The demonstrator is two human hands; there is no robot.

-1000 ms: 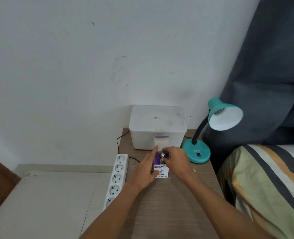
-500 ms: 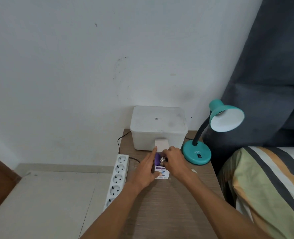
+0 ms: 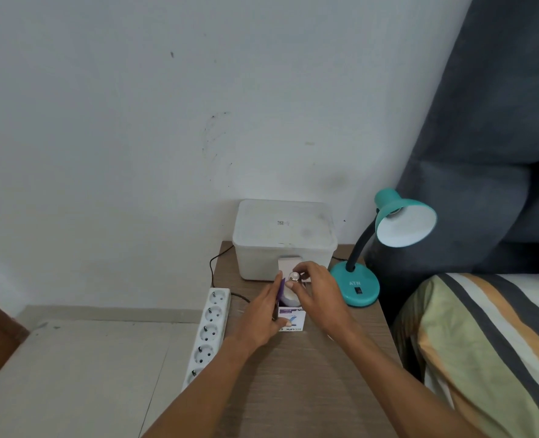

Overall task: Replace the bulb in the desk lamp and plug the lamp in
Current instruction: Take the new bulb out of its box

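A small white and purple bulb box [image 3: 291, 320] stands on the wooden bedside table [image 3: 293, 390]. My left hand [image 3: 262, 314] holds the box by its left side. My right hand [image 3: 317, 290] pinches the metal base of a white bulb [image 3: 290, 294] that sticks halfway out of the box's open top. A teal desk lamp [image 3: 356, 284] stands to the right, its shade [image 3: 404, 221] tilted toward me with no bulb visible inside. A white power strip [image 3: 209, 330] lies along the table's left edge.
A white lidded plastic bin [image 3: 282, 235] sits at the back of the table against the wall. A black cord [image 3: 213, 263] runs behind it. A bed with a striped cover [image 3: 483, 343] and a dark headboard [image 3: 483, 153] are to the right.
My right hand has lifted the bulb partway out of the box, so its white body now shows above the opening. My left hand keeps the box steady.
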